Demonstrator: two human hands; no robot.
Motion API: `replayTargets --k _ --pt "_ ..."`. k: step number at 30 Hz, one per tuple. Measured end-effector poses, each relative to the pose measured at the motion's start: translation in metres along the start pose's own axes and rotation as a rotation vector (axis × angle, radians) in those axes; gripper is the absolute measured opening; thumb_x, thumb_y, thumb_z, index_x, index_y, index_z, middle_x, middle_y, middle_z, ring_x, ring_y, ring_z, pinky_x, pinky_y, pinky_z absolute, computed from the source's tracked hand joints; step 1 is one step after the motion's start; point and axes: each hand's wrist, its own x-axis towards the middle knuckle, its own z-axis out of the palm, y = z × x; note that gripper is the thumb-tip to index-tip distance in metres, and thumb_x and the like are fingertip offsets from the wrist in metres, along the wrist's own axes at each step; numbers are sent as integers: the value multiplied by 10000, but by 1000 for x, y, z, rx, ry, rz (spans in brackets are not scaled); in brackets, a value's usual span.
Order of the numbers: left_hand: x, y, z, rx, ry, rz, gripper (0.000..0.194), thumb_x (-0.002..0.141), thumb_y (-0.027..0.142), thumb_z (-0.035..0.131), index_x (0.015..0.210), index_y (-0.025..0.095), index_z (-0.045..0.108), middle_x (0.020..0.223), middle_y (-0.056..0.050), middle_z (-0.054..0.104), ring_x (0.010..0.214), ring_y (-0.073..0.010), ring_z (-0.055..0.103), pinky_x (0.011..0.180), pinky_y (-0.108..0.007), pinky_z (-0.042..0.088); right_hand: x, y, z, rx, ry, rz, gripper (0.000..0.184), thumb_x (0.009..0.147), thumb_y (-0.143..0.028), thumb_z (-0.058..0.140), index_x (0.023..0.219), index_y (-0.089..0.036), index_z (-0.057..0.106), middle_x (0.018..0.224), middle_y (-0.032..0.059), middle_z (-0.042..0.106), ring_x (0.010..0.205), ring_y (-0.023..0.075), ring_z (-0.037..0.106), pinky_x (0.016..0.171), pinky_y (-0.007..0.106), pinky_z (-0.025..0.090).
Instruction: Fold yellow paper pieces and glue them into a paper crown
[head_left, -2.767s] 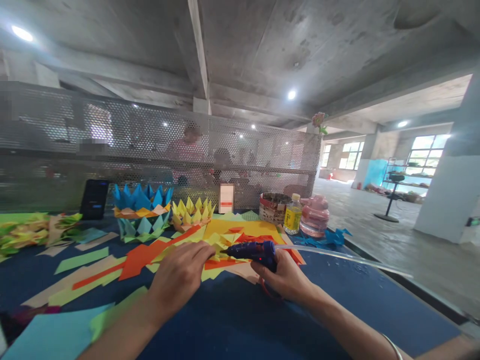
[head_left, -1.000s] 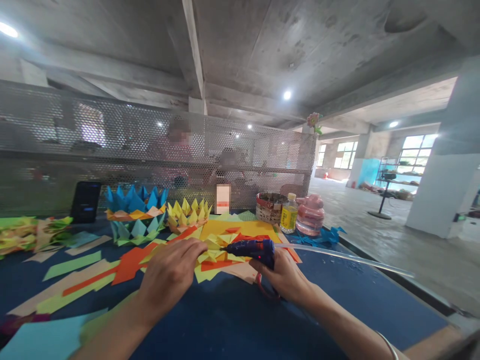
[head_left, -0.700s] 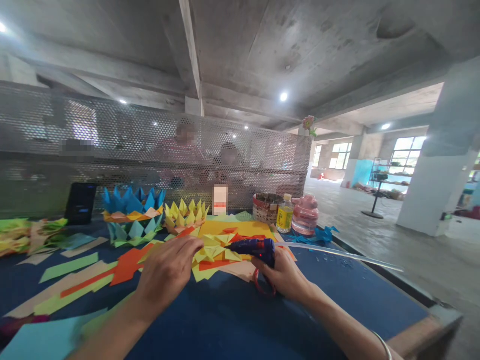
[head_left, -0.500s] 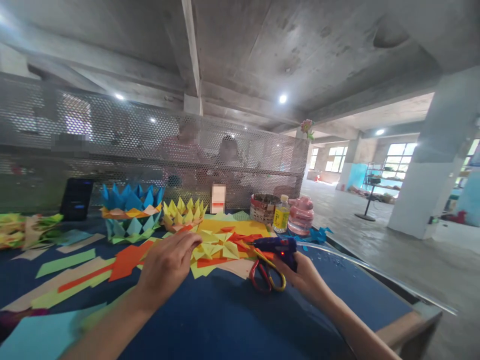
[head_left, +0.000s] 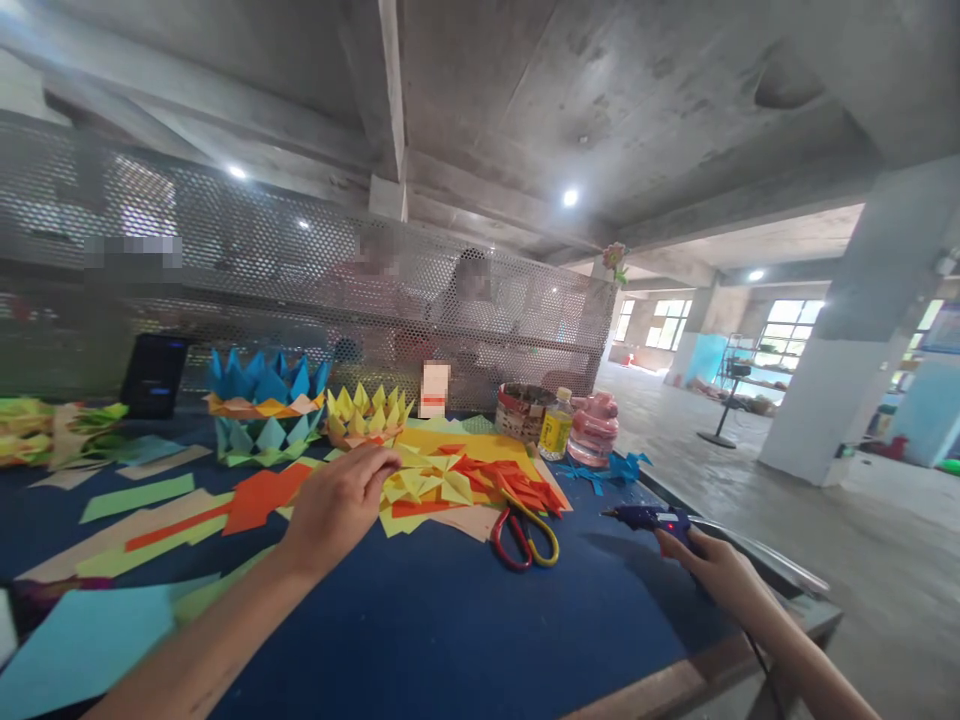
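Note:
My left hand (head_left: 337, 515) is closed in a pinch at the left side of a yellow folded paper piece (head_left: 427, 478). Its fingertips are partly hidden. Out to the right, over the table's edge, my right hand (head_left: 724, 575) grips a dark blue hot glue gun (head_left: 652, 518) with a small red light; the nozzle points left. A long clear glue stick (head_left: 780, 560) sticks out of the gun's back. Between the hands lie scissors (head_left: 529, 540) with red and yellow handles, beside a heap of orange-red paper pieces (head_left: 517, 485).
Blue (head_left: 266, 380) and yellow (head_left: 367, 415) folded-paper rings stand at the back left. Paper strips (head_left: 180, 535) cover the left side. Behind are a woven basket (head_left: 521, 410), a yellow-labelled bottle (head_left: 556, 425), a pink jug (head_left: 595, 430) and a perforated metal screen (head_left: 300, 270), with people beyond it.
My right hand has swung right with the glue gun, away from the paper and scissors to the table's right edge. My left hand has stayed nearly in place at the yellow paper.

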Motion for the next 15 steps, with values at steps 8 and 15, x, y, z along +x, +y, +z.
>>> replayTargets --k 8,15 --pt "4 -1 -5 -68 1 -128 172 874 236 433 821 231 597 822 -15 715 772 -188 671 613 -254 475 -12 -15 -2 -419 186 -12 426 793 -569 427 706 -197 616 819 159 658 809 331 622 681 400 442" --pt "2 -2 -2 -28 -60 -121 202 880 237 412 841 219 609 873 -30 719 777 -194 670 615 -257 465 -16 -151 19 -51 -56 -472 280 895 -330 392 884 -175 625 929 104 646 862 222 605 712 315 429"
